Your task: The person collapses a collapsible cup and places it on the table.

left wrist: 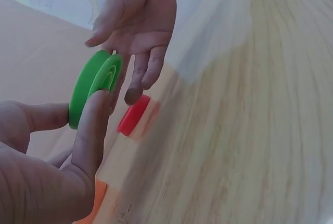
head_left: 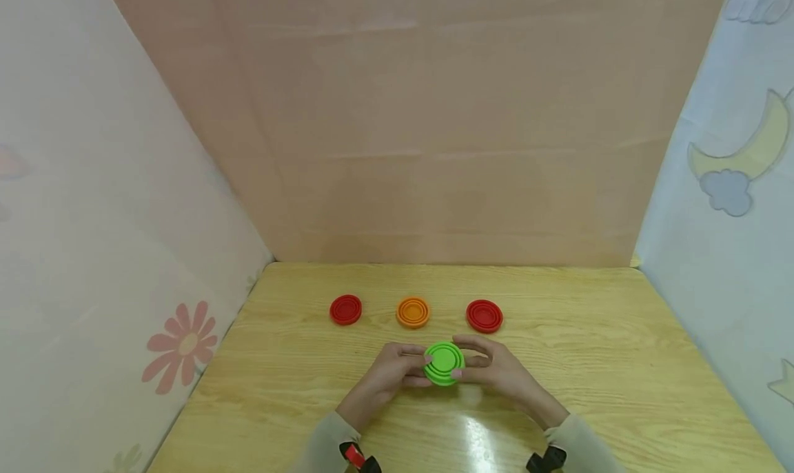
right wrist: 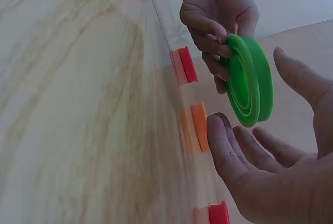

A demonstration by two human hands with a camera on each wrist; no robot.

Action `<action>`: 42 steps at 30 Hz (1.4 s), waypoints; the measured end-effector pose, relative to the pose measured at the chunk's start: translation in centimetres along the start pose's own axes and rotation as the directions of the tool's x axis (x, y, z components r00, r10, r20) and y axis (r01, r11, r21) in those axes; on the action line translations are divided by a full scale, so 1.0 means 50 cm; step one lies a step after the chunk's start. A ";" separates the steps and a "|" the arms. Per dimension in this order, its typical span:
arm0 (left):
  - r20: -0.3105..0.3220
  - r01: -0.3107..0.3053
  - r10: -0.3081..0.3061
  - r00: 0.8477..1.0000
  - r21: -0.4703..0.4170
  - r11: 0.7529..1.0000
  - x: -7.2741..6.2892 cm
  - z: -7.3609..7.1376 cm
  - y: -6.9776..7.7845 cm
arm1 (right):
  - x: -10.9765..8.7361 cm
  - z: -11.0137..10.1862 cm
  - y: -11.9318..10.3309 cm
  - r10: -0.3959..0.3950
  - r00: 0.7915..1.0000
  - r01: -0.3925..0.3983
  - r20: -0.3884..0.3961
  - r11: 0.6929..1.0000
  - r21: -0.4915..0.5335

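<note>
A round green collapsible cup (head_left: 444, 363), folded flat into concentric rings, is held up over the table in front of me. My left hand (head_left: 392, 374) pinches it at its left edge, thumb on the ringed face and fingers behind. On the other side, my right hand (head_left: 501, 371) has its thumb and fingers spread around the cup's right edge. In the right wrist view a gap shows between these fingers and the green cup (right wrist: 264, 86). The left wrist view has the cup (left wrist: 86, 91) nearly edge-on.
Beyond the hands, a flat red cup (head_left: 345, 309), a flat orange cup (head_left: 413, 312) and another red cup (head_left: 484, 316) lie in a spaced row on the wooden table (head_left: 589, 335). A brown backdrop (head_left: 446, 128) rises at the table's far edge, with pale printed sheets on both sides.
</note>
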State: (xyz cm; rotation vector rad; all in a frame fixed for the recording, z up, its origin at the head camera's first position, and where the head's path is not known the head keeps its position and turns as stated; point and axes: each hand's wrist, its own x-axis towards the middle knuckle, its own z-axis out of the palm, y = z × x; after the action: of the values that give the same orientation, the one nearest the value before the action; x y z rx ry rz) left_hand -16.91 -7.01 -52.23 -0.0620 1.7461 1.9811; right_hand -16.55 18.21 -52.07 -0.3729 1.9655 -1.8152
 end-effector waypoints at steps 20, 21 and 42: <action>0.040 0.022 -0.020 0.999 -0.050 0.999 0.000 0.004 -0.002 | 0.000 -0.008 0.006 0.017 0.998 -0.022 -0.059 0.996 -0.092; 0.042 0.018 -0.016 0.999 -0.038 0.999 0.000 0.003 -0.002 | 0.001 -0.009 0.005 0.024 0.998 -0.029 -0.065 0.996 -0.081; 0.137 -0.203 0.177 0.975 0.204 0.958 -0.012 -0.013 0.008 | -0.023 -0.025 -0.012 0.128 0.991 -0.123 -0.043 0.987 0.103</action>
State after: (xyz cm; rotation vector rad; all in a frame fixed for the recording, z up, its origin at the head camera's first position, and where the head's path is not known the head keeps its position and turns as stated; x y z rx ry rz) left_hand -16.75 -7.81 -51.76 0.3019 1.9403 1.8667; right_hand -16.19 19.78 -51.28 -0.1703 1.8768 -1.8491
